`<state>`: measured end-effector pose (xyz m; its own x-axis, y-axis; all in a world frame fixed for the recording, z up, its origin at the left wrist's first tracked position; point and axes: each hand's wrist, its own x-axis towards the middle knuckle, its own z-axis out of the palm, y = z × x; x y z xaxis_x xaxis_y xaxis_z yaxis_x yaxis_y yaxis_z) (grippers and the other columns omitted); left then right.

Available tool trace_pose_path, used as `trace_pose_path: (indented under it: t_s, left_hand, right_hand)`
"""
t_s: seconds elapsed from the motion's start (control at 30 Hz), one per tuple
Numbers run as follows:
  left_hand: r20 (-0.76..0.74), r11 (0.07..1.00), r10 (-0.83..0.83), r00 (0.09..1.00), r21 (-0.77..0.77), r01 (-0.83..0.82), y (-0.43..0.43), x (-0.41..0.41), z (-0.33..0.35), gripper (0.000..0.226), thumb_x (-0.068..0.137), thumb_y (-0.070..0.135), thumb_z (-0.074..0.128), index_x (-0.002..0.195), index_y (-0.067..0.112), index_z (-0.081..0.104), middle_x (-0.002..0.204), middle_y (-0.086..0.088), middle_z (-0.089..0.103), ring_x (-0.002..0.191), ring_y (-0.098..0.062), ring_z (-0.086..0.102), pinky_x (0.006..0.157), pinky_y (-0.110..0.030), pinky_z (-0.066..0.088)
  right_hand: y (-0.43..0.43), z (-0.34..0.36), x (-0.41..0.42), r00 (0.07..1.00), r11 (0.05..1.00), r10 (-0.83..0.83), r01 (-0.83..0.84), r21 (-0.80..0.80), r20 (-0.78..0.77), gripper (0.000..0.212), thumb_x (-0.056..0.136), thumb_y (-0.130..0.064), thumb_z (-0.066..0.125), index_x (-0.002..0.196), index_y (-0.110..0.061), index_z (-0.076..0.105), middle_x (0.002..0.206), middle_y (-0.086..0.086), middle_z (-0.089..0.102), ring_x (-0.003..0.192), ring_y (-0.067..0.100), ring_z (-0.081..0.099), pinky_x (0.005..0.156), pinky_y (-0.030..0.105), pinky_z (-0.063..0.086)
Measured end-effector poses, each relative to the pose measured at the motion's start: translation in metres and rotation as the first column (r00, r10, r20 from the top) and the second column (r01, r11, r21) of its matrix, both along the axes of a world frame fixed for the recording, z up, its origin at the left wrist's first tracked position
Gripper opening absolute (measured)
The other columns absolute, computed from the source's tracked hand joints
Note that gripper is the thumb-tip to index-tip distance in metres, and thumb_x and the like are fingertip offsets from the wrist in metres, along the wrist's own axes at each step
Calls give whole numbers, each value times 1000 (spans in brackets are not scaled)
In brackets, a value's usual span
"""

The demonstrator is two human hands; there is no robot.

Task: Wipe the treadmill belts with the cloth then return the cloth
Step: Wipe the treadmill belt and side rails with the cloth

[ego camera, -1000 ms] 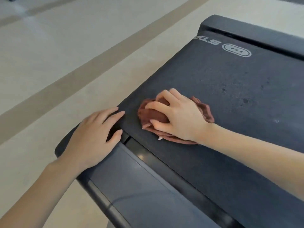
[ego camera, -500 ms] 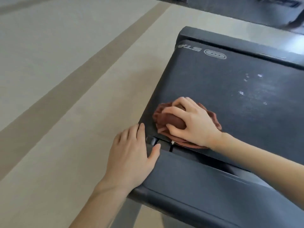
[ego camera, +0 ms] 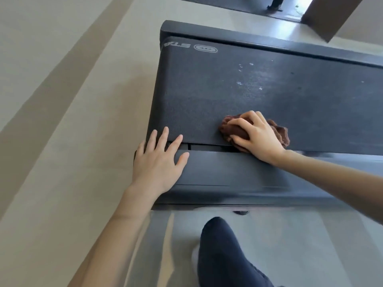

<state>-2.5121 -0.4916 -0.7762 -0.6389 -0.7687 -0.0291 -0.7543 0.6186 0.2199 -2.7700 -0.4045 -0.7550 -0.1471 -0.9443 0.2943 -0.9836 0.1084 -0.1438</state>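
The dark treadmill belt [ego camera: 207, 96] fills the upper middle of the head view, with white specks near its centre. A crumpled brown cloth [ego camera: 279, 132] lies on the belt's near edge. My right hand [ego camera: 257, 135] presses down on it, fingers curled over the cloth. My left hand [ego camera: 159, 162] rests flat on the near left corner of the treadmill's dark plastic cover [ego camera: 238, 170], fingers spread and reaching the belt's edge, holding nothing.
Beige floor with a darker stripe [ego camera: 47, 112] runs along the left. My dark-trousered leg [ego camera: 223, 251] stands on the grey floor just below the treadmill. Another dark machine base [ego camera: 275, 7] and a brown post [ego camera: 329, 17] lie beyond the far end.
My right hand has slid the cloth to the right along the belt's near edge. My head has swung round, so the treadmill now lies squarely across the view and my leg shows.
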Motion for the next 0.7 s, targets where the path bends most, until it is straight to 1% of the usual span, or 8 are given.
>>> trace_pose_path:
  t_s: [0.13, 0.23, 0.3, 0.37, 0.47, 0.57, 0.63, 0.7]
  left_hand:
    - [-4, 1000, 1, 1000, -18, -1, 1, 1, 0, 57, 92, 57, 14, 146, 41, 9, 158, 3, -2, 145, -20, -2, 114, -38, 11]
    - [-15, 999, -2, 1000, -48, 1, 2, 3, -2, 59, 90, 58, 9, 146, 41, 10, 158, 4, 0, 145, -19, 0, 112, -37, 15]
    - [-29, 999, -2, 1000, -36, 1, 3, 4, -3, 59, 90, 62, 7, 145, 43, 13, 158, 6, 3, 145, -18, 3, 110, -36, 20]
    - [-59, 1000, -30, 998, -1, 30, -8, 5, -2, 58, 87, 63, 5, 143, 48, 12, 157, 12, 0, 145, -13, -1, 109, -34, 22]
    - [-95, 987, -113, 989, 107, 123, -53, 2, 5, 52, 89, 62, 0, 139, 55, 12, 153, 24, -5, 142, -1, -7, 111, -29, 15]
    - [-137, 981, -74, 988, 169, 97, -88, -8, 13, 64, 80, 62, 8, 142, 46, 18, 152, 26, 0, 138, 7, -5, 111, -24, 11]
    - [-147, 984, -55, 988, 158, 78, -91, -17, 11, 60, 86, 58, 15, 144, 42, 17, 153, 24, -1, 135, 12, -8, 110, -21, 8]
    - [-149, 986, -53, 987, 146, 75, -86, -22, 7, 58, 90, 53, 21, 145, 40, 13, 153, 22, -6, 131, 14, -13, 109, -17, 6]
  right_hand:
    - [-15, -2, -5, 995, 995, 96, -95, -19, 15, 33, 82, -24, 70, 113, -15, 65, 104, 8, 57, 97, 29, 51, 87, 41, 45]
    - [-31, 3, -19, 974, 972, 228, -228, 52, 15, 43, 81, -29, 66, 122, -19, 59, 106, 3, 57, 99, 22, 50, 91, 31, 41]
    - [-55, 3, -27, 964, 962, 263, -264, 65, 23, 46, 79, -28, 67, 123, -16, 58, 107, 3, 59, 101, 22, 51, 92, 30, 41]
    - [-87, 2, -34, 967, 967, 251, -252, 30, 44, 44, 78, -28, 67, 119, -14, 59, 107, 4, 61, 101, 23, 53, 93, 31, 41]
    - [-140, -1, -47, 969, 970, 241, -242, 12, 58, 45, 76, -38, 61, 116, -17, 59, 108, 1, 62, 101, 22, 54, 90, 30, 41]
    - [-195, -1, -67, 986, 988, 155, -155, -9, 61, 46, 75, -46, 56, 116, -24, 57, 111, -3, 61, 105, 21, 53, 88, 37, 45]
    - [-227, -1, -77, 989, 991, 132, -131, -16, 74, 45, 76, -46, 57, 116, -25, 57, 110, -1, 61, 106, 24, 53, 88, 40, 45]
    - [-250, -2, -84, 987, 991, 130, -127, -36, 99, 45, 77, -48, 57, 116, -26, 57, 110, 1, 60, 106, 26, 53, 87, 36, 44]
